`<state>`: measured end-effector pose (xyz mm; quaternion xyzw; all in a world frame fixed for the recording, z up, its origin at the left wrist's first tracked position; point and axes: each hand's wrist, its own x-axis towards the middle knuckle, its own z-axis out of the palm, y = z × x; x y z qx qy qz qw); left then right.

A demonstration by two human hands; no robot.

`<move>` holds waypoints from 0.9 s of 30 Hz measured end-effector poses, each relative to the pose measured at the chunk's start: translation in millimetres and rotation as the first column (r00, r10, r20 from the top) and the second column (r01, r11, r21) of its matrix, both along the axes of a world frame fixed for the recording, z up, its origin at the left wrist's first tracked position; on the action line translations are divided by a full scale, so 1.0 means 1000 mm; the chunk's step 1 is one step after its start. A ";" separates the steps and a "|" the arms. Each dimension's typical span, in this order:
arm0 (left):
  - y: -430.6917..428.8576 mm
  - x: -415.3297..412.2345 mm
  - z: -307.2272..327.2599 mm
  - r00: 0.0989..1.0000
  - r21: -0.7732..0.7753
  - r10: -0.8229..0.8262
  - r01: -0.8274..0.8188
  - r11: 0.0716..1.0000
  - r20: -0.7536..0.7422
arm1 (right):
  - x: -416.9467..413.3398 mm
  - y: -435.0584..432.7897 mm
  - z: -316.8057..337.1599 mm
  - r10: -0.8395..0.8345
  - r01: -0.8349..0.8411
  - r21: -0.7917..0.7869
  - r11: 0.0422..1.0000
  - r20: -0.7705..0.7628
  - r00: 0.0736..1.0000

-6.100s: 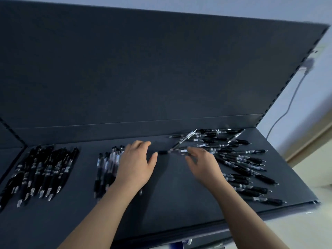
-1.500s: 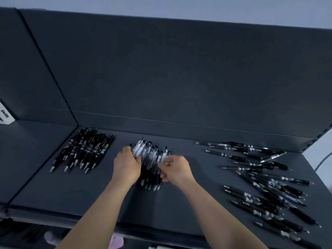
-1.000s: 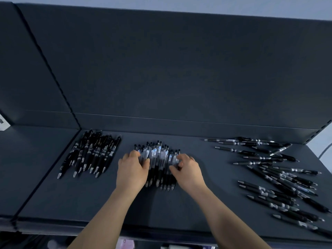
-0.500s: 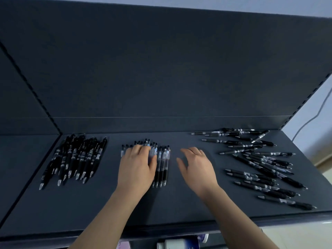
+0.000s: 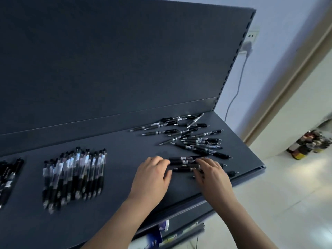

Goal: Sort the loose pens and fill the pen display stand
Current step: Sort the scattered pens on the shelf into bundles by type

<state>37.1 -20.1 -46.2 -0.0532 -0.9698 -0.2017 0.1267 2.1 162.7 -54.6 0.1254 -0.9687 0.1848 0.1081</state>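
A dark shelf (image 5: 116, 203) carries the pens. At the far left edge lies a row of black pens (image 5: 9, 177). To its right sits a neat row of clear-barrelled pens (image 5: 75, 177). A loose scatter of black pens (image 5: 194, 139) covers the right end. My left hand (image 5: 152, 177) and my right hand (image 5: 212, 175) lie flat at the near edge of that scatter. Their fingertips rest on the two ends of a few black pens (image 5: 183, 163) lying crosswise between them. The pens remain on the shelf, and some are hidden under my right fingers.
The shelf's upright back panel (image 5: 125, 60) rises behind the pens. The shelf ends at its right corner (image 5: 260, 168), with pale floor beyond. Bottles (image 5: 312, 144) stand on the floor at the right. A plug and cable (image 5: 248, 47) hang on the wall. Packets (image 5: 161, 234) sit below.
Both hands have left the clear-barrelled row and moved right to the loose black pens. My view has swung right, so the far-left row is now mostly out of frame.
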 end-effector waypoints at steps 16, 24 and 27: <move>0.074 -0.059 -0.009 0.969 -0.047 -0.077 0.090 0.995 0.234 | -0.054 0.080 -0.006 0.103 -0.107 -0.001 0.994 0.261 0.960; 0.082 -0.059 -0.008 0.969 -0.235 0.002 0.059 0.970 0.249 | -0.069 0.095 -0.011 0.113 -0.116 -0.003 0.993 0.267 0.957; 0.088 -0.062 -0.007 0.976 -0.268 0.026 0.033 0.963 0.215 | -0.069 0.098 -0.012 0.119 -0.111 -0.046 0.993 0.243 0.963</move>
